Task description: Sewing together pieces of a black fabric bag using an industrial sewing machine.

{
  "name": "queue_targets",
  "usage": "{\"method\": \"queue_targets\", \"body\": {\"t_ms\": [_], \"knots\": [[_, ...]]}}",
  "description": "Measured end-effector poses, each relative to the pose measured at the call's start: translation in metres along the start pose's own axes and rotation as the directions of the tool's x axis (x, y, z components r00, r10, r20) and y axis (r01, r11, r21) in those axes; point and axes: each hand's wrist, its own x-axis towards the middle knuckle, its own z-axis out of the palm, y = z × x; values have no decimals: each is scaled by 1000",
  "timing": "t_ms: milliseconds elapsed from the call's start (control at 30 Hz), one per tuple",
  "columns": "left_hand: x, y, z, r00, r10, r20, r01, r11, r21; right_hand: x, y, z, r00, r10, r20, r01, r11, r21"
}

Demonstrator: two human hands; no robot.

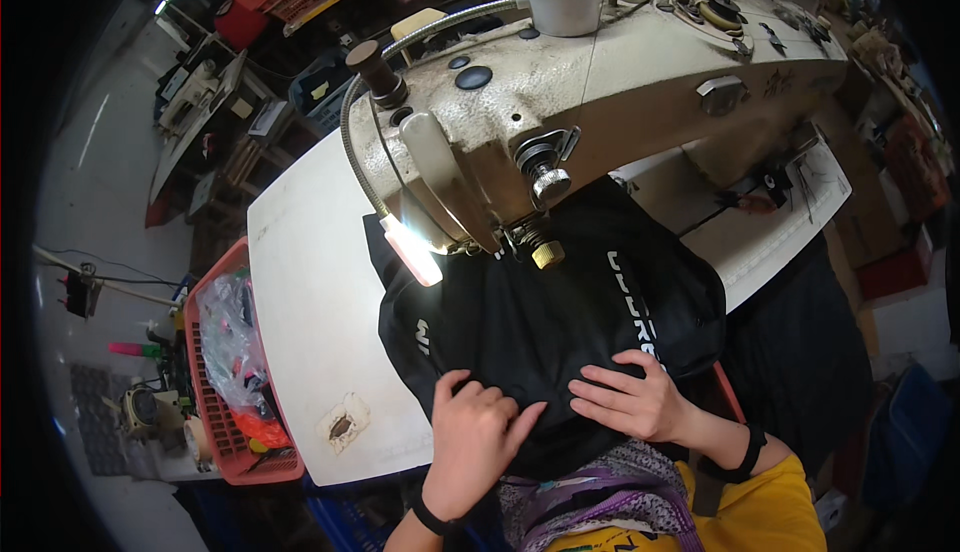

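A black fabric piece (pixel 520 322) with white printed lettering lies bunched over the sewing machine bed, its upper part under the machine head. My left hand (pixel 475 442) is at its near left edge, fingers curled into the cloth and thumb stretched out to the right; the fingertips are partly hidden. On the near right part of the cloth my right hand (pixel 635 400) lies with its fingers spread over the surface. Above the fabric is the sewing machine (pixel 600 92), beige and worn. A small lamp (pixel 412 252) glows beside its needle area, which is mostly hidden.
The white tabletop (pixel 320 342) has a chipped hole near its front left. A pink plastic basket (pixel 232 392) with clear bags stands against the left edge. More dark cloth (pixel 800 362) hangs at the right. Another sewing machine (pixel 190 97) sits far left.
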Motion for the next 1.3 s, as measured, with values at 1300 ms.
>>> {"method": "queue_targets", "body": {"t_ms": [1300], "knots": [[-2,-1,7,979,202,-8,-202,974,-105,45,24,-28,987,58,151,-59,998,-1]]}}
